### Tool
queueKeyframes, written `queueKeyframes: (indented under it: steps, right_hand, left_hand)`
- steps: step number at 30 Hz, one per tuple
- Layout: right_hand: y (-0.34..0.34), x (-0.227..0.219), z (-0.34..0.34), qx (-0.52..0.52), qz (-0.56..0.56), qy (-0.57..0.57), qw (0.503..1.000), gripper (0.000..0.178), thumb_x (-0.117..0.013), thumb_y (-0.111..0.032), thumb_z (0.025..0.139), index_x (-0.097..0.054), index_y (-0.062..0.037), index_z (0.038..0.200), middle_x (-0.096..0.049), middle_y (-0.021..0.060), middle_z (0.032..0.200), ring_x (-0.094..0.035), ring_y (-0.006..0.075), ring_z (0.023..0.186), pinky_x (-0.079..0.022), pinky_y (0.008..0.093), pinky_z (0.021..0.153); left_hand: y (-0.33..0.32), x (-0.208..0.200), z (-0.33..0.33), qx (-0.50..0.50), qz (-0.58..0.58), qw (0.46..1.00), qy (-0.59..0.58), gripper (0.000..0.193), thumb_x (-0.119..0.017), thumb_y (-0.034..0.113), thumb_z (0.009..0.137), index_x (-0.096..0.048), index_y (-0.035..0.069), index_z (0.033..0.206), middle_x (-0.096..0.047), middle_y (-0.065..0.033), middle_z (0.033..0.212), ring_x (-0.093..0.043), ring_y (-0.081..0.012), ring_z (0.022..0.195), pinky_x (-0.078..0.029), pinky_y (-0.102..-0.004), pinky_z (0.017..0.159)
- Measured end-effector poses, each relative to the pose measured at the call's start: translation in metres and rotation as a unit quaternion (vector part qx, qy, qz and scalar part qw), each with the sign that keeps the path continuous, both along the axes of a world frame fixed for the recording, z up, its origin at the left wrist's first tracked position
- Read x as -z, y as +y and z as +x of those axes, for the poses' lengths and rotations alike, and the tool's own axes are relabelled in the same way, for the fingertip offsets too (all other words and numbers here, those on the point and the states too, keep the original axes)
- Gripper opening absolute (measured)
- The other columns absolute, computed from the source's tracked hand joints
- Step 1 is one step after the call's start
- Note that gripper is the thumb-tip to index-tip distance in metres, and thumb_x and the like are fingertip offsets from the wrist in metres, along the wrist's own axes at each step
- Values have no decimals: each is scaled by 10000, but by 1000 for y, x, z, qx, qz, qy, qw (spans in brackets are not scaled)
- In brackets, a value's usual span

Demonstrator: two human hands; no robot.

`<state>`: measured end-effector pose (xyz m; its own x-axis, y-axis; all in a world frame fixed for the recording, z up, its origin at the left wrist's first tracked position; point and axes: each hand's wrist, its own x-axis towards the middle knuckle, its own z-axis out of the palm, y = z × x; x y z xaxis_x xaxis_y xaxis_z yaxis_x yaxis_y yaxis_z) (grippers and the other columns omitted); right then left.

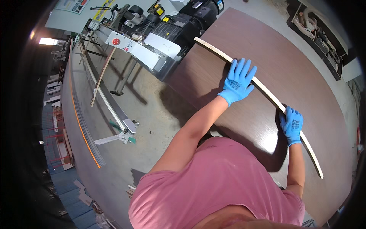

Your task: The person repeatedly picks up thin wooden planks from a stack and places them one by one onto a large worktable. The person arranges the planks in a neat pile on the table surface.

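Observation:
A long, thin, pale wooden strip [269, 94] runs slantwise over a brown wood-grain panel [305, 87], from the machine at the upper middle down to the lower right. Both my hands wear blue gloves. My left hand [238, 82] rests across the upper half of the strip, its fingers stretched out and spread. Farther down, my right hand [293, 125] has its fingers bent round the strip, with the thumb on the near side. The strip's underside and the parts beneath my hands are hidden.
A machine [167, 32] with black motors and a red button [116, 41] stands beyond the panel's left end. To the left are a roller rail [108, 103] on legs and a leaning wooden strip [102, 78]. A black box [316, 36] with hoses lies at the upper right.

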<state>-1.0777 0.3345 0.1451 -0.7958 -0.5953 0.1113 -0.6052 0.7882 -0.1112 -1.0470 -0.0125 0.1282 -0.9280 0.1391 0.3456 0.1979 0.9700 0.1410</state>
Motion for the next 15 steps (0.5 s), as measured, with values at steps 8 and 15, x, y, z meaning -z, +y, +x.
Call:
queueKeyframes:
  steps: [8,15]
  right_hand:
    - [-2,-4,-2,9,-15,-23,1000,277,-787,-296,918,-647,-84,1027,-689,145,872,-683,370,830,-524,498,745]
    - [-3,-2,2,11,-28,-12,999,330,-790,-296,918,-664,-58,1110,-696,146,889,-683,368,841,-519,497,762]
  left_hand:
    - [2,-15,92,-111,89,990,13,977,-820,392,895,-370,2,1669,-259,-329,1741,-195,-559,1614,-189,-662,1296]
    - [-39,-18,204,-227,120,966,28,961,-845,283,883,-377,-23,1664,-339,-314,1713,-290,-537,1590,-264,-627,1285]
